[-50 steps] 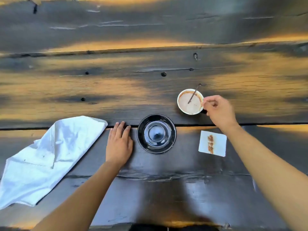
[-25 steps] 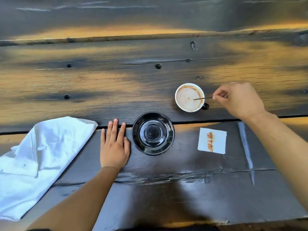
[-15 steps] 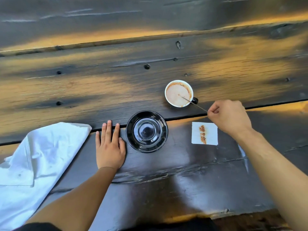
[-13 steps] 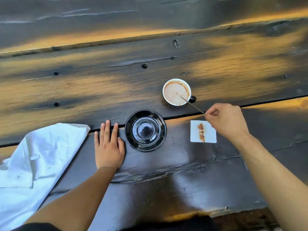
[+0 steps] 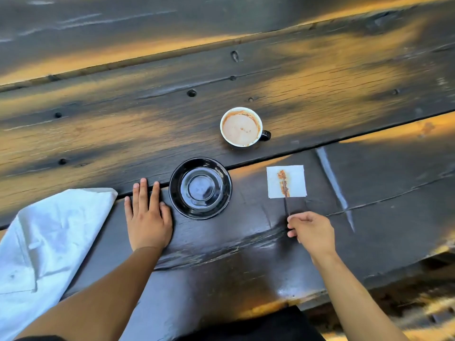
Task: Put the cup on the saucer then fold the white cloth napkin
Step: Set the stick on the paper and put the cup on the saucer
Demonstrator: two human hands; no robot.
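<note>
A white-lined cup [image 5: 241, 126] with brown residue and a dark handle stands on the wooden table, beyond the black saucer [image 5: 222, 190], which holds nothing. The crumpled white cloth napkin [image 5: 46, 239] lies at the left. My left hand [image 5: 147, 217] rests flat on the table between the napkin and the saucer, fingers apart, its thumb side against the saucer's rim. My right hand [image 5: 311, 232] pinches the handle of a thin spoon [image 5: 286, 205], whose far end lies on a small stained paper napkin [image 5: 296, 180].
The dark plank table [image 5: 246, 254] has a gap running between boards just behind the saucer. Its near edge runs along the bottom right, with ground below.
My right hand lifted the spoon out of the cup and carried it toward me, laying its tip on the small paper napkin. The left hand stayed flat by the saucer.
</note>
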